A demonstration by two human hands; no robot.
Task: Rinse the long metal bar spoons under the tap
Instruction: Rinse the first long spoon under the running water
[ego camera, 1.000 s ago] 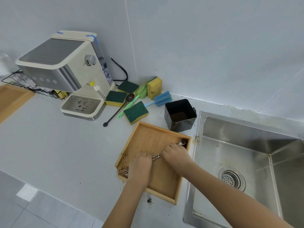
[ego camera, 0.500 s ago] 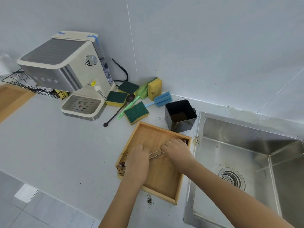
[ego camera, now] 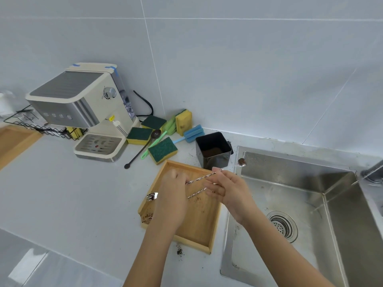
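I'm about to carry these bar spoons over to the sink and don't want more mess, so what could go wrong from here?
1. The fork-like end sticking out past the left hand carries dark grounds, which may drop onto the counter on the way.
2. Two twisted spoon shafts span between the left hand and right hand; one could slip back into the wooden tray.
3. The open black container stands close behind the hands; a swing might knock it.
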